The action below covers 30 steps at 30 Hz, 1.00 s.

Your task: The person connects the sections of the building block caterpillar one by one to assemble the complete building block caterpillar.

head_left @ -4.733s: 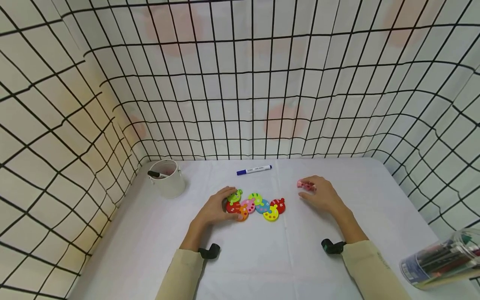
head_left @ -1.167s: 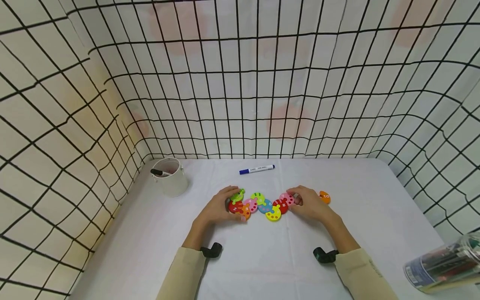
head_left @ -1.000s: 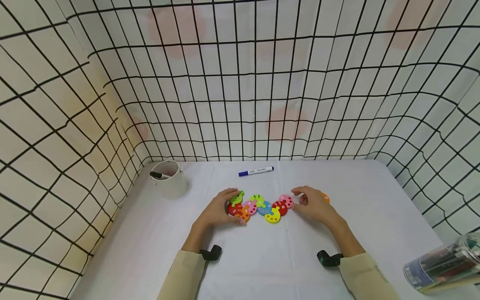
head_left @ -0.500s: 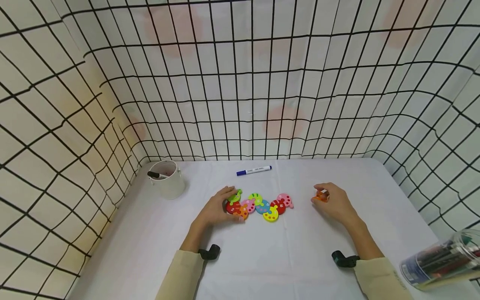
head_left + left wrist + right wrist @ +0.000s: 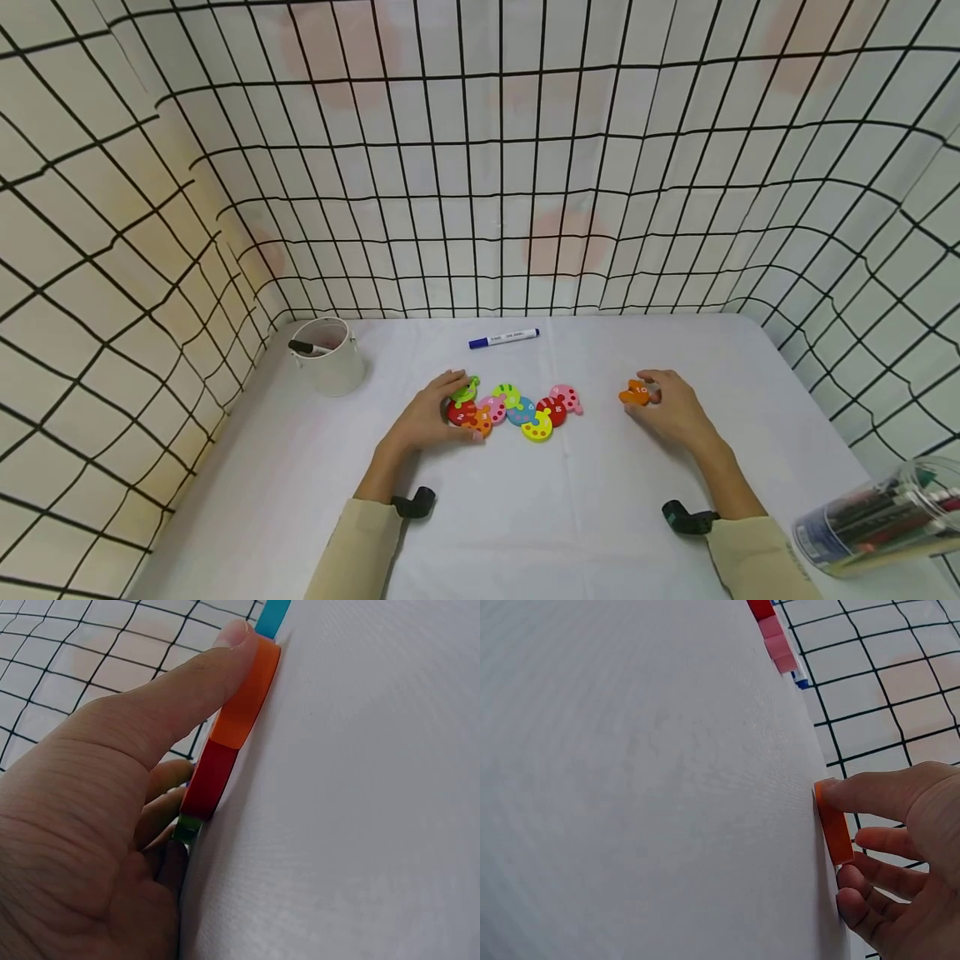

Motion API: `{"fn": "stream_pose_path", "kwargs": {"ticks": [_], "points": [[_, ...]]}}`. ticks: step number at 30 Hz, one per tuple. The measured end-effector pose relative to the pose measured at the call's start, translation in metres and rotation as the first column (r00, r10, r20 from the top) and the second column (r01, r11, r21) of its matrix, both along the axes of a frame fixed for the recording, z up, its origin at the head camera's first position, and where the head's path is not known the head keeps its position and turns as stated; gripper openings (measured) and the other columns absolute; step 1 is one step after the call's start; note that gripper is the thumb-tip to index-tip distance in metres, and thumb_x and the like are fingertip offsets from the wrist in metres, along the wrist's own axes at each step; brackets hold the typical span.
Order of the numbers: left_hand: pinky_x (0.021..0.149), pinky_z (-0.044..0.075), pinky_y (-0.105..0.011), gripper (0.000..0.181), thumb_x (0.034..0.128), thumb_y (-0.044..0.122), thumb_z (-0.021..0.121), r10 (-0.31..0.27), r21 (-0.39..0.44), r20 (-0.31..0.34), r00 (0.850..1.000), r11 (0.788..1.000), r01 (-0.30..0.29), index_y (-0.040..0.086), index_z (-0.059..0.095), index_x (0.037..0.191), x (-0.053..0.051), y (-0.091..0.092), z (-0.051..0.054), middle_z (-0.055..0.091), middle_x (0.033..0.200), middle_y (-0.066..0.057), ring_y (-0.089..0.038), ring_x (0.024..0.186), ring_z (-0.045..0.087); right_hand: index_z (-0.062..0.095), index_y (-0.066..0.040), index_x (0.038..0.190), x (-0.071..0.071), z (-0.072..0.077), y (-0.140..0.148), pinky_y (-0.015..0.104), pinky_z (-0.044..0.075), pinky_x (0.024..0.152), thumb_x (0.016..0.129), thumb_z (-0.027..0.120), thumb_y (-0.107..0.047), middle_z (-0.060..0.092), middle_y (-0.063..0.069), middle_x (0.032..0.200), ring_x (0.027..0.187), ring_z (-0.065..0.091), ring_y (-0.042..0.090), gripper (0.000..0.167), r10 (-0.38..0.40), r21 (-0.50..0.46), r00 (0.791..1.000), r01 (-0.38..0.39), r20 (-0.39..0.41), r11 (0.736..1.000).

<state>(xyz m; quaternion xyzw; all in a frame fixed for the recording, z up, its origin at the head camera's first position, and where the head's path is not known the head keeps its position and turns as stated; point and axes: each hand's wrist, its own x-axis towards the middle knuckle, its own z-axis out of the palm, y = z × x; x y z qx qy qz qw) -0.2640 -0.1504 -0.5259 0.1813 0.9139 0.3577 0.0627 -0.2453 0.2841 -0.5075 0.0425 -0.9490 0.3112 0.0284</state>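
Note:
A caterpillar puzzle of several colourful numbered round pieces lies joined in a wavy row on the white table. My left hand holds its left end, fingers at the green head piece and thumb on an orange piece. Beside that is a red piece's edge. At the row's right end sits a pink piece. Apart from the row, to the right, my right hand pinches a loose orange puzzle piece by its edge. In the right wrist view, the thumb presses this orange piece.
A blue-capped marker lies behind the puzzle. At the back left stands a white bucket with a black-capped marker in it. A clear jar of pencils is at the front right. White walls with black grid lines surround the table.
My right hand set the pink piece at the row's right end, let go, moved right and took hold of the loose orange piece, which has since turned. My left hand stayed put.

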Motion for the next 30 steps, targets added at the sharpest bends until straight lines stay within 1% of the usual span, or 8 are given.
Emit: {"fn": "stream_pose_path", "kwargs": {"ticks": [5, 10, 15, 20, 27, 30], "points": [[0.125, 0.027, -0.059, 0.098, 0.0693, 0.057, 0.091, -0.001, -0.005, 0.0, 1.0, 1.0, 0.001, 0.031, 0.049, 0.154, 0.0006, 0.0, -0.0007, 0.035, 0.166, 0.01, -0.019, 0.159, 0.022, 0.058, 0.001, 0.138, 0.0025, -0.0019, 0.0008, 0.042, 0.051, 0.082, 0.093, 0.077, -0.025, 0.061, 0.023, 0.12, 0.101, 0.055, 0.034, 0.055, -0.003, -0.008, 1.0, 0.003, 0.03, 1.0], [0.125, 0.027, -0.059, 0.099, 0.07, 0.056, 0.09, -0.007, -0.008, 0.006, 1.0, 1.0, 0.007, 0.031, 0.047, 0.155, 0.0018, 0.0001, 0.0001, 0.034, 0.167, 0.009, -0.02, 0.159, 0.022, 0.06, 0.0, 0.136, 0.004, -0.0048, 0.0027, 0.036, 0.048, 0.079, 0.092, 0.078, -0.024, 0.063, 0.021, 0.114, 0.099, 0.055, 0.032, 0.053, 0.001, -0.004, 1.0, -0.001, 0.004, 1.0], [0.125, 0.027, -0.058, 0.099, 0.0703, 0.057, 0.09, -0.011, -0.014, -0.006, 1.0, 1.0, 0.011, 0.03, 0.047, 0.156, 0.0012, -0.0003, 0.0001, 0.034, 0.167, 0.009, -0.021, 0.159, 0.022, 0.06, 0.0, 0.136, 0.0043, -0.0063, 0.0036, 0.037, 0.05, 0.082, 0.092, 0.079, -0.024, 0.063, 0.02, 0.115, 0.101, 0.056, 0.031, 0.053, -0.005, -0.002, 1.0, 0.005, 0.002, 1.0], [0.125, 0.027, -0.059, 0.1, 0.0696, 0.057, 0.09, -0.013, 0.005, -0.015, 1.0, 1.0, 0.013, 0.027, 0.048, 0.155, 0.0008, -0.0006, 0.0003, 0.036, 0.166, 0.006, -0.023, 0.159, 0.023, 0.06, 0.001, 0.136, 0.0043, -0.0044, 0.0027, 0.038, 0.051, 0.082, 0.091, 0.079, -0.025, 0.064, 0.022, 0.116, 0.102, 0.058, 0.032, 0.055, -0.015, -0.011, 1.0, 0.015, 0.008, 1.0], [0.125, 0.027, -0.058, 0.1, 0.0709, 0.057, 0.089, -0.012, -0.004, 0.011, 1.0, 1.0, 0.012, 0.028, 0.046, 0.156, 0.0017, 0.001, 0.0025, 0.034, 0.167, 0.007, -0.022, 0.16, 0.022, 0.06, 0.001, 0.136, 0.0055, -0.0019, -0.0003, 0.033, 0.05, 0.079, 0.09, 0.08, -0.025, 0.065, 0.021, 0.117, 0.099, 0.058, 0.029, 0.056, -0.015, -0.022, 1.0, 0.015, -0.001, 1.0], [0.124, 0.027, -0.06, 0.099, 0.0708, 0.056, 0.089, -0.01, 0.0, 0.002, 1.0, 1.0, 0.01, 0.027, 0.047, 0.156, 0.0024, 0.0011, 0.0036, 0.035, 0.167, 0.006, -0.023, 0.159, 0.023, 0.061, 0.0, 0.134, 0.0057, 0.0, -0.0056, 0.032, 0.049, 0.078, 0.089, 0.08, -0.026, 0.065, 0.021, 0.119, 0.099, 0.059, 0.03, 0.055, 0.004, -0.034, 1.0, -0.004, -0.014, 0.999]]}}
